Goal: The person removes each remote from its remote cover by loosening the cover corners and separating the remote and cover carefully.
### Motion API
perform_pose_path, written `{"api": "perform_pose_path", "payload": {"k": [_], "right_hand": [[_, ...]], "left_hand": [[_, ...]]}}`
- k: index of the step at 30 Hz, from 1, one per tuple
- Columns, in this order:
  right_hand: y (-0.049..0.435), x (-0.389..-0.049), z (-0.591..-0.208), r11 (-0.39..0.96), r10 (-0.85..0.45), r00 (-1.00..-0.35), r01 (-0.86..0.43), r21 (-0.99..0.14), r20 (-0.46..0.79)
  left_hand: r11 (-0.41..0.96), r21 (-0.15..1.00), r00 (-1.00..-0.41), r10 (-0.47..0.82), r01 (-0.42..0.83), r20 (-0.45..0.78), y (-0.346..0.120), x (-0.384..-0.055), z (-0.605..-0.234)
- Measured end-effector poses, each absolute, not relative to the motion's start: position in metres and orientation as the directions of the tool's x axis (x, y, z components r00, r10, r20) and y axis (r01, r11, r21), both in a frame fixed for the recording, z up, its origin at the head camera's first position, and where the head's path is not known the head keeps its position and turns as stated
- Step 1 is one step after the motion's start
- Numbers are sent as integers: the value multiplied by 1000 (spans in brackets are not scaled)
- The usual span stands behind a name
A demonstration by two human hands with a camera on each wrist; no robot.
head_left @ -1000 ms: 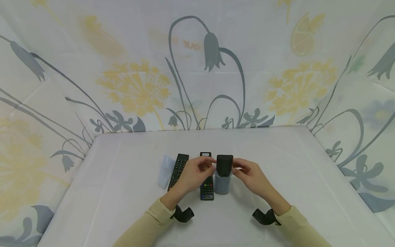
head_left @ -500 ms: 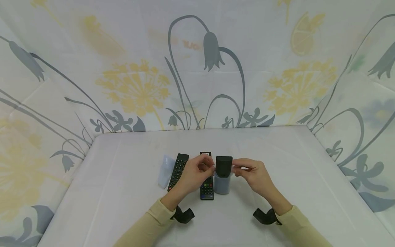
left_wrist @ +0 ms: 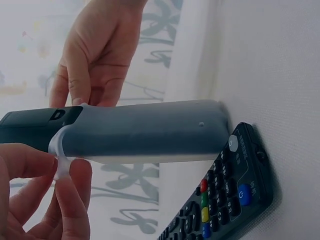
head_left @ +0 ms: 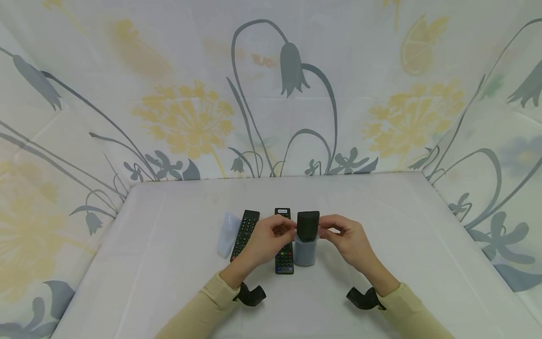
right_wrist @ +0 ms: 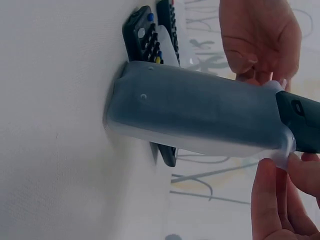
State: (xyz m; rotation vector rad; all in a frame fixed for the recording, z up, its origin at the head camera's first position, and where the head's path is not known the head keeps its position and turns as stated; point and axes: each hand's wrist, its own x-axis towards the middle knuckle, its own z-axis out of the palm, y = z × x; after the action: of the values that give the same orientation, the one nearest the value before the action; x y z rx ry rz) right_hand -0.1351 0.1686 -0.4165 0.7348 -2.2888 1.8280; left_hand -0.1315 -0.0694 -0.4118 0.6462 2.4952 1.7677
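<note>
A black remote control (head_left: 308,225) stands upright inside a translucent pale sleeve (head_left: 305,254), its upper end sticking out of the opening. In the left wrist view a small latch slot shows on the exposed back of the remote (left_wrist: 30,125). My left hand (head_left: 267,240) pinches the stretched lip of the sleeve (left_wrist: 145,130) between thumb and fingers. On the opposite side my right hand (head_left: 350,241) pinches the other edge of that lip, as the right wrist view shows. The sleeve's closed lower end is down at the white tabletop.
Just left of the sleeve lies a second black remote (head_left: 284,263) with coloured buttons. Farther left, partly behind my left hand, is another black remote (head_left: 245,230), and beside it a clear, pale-blue flat sleeve (head_left: 228,234). A flower-print cloth (head_left: 271,94) surrounds the white table (head_left: 423,263).
The upright remote's top dips slightly, then rises again. My right fingertips shift a little at the lip, while the left hand stays nearly still.
</note>
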Motion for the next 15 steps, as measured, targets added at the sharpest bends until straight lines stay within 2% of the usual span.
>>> {"api": "perform_pose_path", "payload": {"k": [7,15], "right_hand": [[170,-132,-415,255,-289,-907,-382,-889,307],[167,-130,-415,241,-293,-895,-409,-880,336]], "left_hand": [[273,902,-910,344,335,233,-71,-131,-411],[263,911,-916,332,317,223,-70,-132,-412]]}}
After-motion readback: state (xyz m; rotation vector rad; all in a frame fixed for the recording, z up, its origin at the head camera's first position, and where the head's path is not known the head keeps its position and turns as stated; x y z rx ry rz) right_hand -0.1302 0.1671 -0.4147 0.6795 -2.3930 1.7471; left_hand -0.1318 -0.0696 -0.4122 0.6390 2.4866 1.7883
